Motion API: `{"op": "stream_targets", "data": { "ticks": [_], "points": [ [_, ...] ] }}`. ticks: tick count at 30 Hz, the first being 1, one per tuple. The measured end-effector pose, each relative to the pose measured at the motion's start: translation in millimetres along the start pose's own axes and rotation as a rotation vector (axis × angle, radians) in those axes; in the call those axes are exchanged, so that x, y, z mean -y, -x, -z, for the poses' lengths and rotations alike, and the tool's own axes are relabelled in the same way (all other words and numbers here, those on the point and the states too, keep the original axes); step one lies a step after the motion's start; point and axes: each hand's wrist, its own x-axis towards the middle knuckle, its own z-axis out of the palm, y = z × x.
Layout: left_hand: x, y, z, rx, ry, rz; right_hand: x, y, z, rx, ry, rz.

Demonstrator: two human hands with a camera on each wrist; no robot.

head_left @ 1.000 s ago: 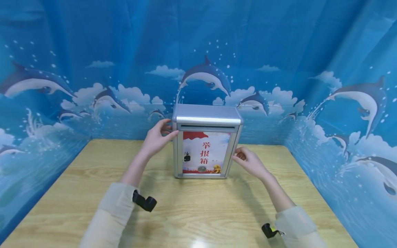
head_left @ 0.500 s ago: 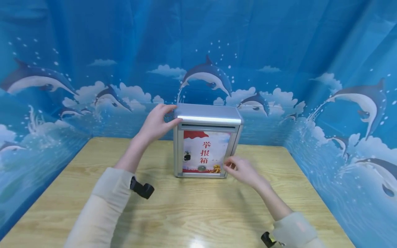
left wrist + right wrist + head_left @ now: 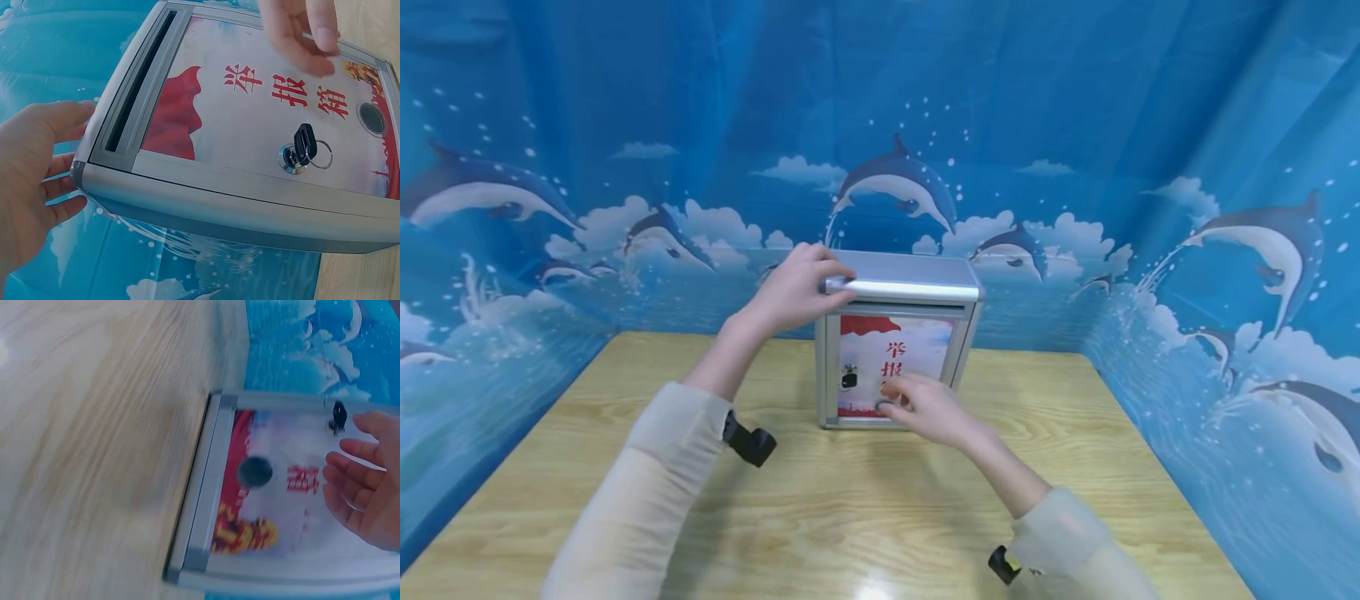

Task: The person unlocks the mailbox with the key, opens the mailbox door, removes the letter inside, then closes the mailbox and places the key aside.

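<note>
A silver-framed metal drop box [image 3: 898,275] stands upright on the table. Its front panel carries red Chinese characters [image 3: 289,91], a slot near the top and a round dark window [image 3: 372,119]. A black-headed key [image 3: 305,144] with a ring sits in the lock on the panel's left side. My left hand [image 3: 797,287] rests at the box's top left corner, its fingers loosely bent along the top edge. In front of the lower panel is my right hand [image 3: 925,408], fingers loosely curled with nothing in them; in the right wrist view the key is just beyond its fingertips.
The wooden table [image 3: 820,517] stretches in front of and beside the box. A blue curtain [image 3: 700,100] printed with dolphins hangs close behind it and along both sides. Each wrist wears a small black camera [image 3: 751,442].
My left hand has gone up from the box's left side to its top left corner. My right hand has moved left from the right side across the front panel. The box stays in place.
</note>
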Motion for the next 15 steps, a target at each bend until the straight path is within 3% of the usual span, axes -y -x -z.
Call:
{"op": "stream_targets", "data": {
  "ticks": [5, 9, 12, 15],
  "points": [
    [-4.4, -3.0, 0.7, 0.016, -0.022, 0.008, 15, -18.1, -5, -0.042, 0.042, 0.01],
    [-3.7, -3.9, -0.1, 0.016, -0.033, -0.014, 28, -31.2, -13, -0.11, 0.088, -0.033],
    [-3.3, -3.9, -1.1, 0.013, -0.042, -0.038, 35, -36.8, -21, -0.181, 0.204, -0.021],
    [-3.5, -3.7, -1.5, 0.002, -0.052, -0.048, 36, -41.5, -31, -0.296, 0.371, 0.066]
  ]
}}
